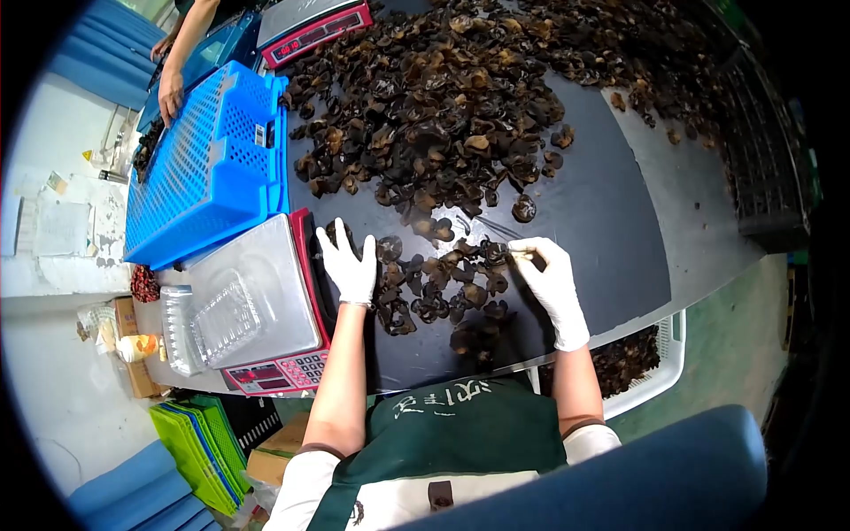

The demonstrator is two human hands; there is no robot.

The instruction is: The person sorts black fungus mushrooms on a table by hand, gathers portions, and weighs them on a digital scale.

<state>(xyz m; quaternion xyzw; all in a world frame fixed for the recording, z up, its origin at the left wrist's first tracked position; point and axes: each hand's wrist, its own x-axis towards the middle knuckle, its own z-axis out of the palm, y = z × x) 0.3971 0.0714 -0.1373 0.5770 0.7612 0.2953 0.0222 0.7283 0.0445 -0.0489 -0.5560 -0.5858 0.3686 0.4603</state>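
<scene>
Dark brown wood ear mushrooms lie in a small loose group [434, 283] on the black table between my gloved hands. My left hand [349, 268], in a white glove, is spread with its fingers apart at the left side of this group, beside the scale. My right hand [553, 288], also gloved in white, has thumb and fingertips pinched together on a wood ear mushroom [494, 254] at the group's right edge. A much larger heap of wood ear mushrooms [434, 115] covers the table beyond my hands.
Left of my hands is a red scale [257, 283] holding clear plastic trays [226, 314]. Behind it stands a blue crate [190, 168], with another person's hand [170, 96] at its far side. A second scale [316, 34] is farther back. A white basket [651, 376] of mushrooms sits below the table's edge.
</scene>
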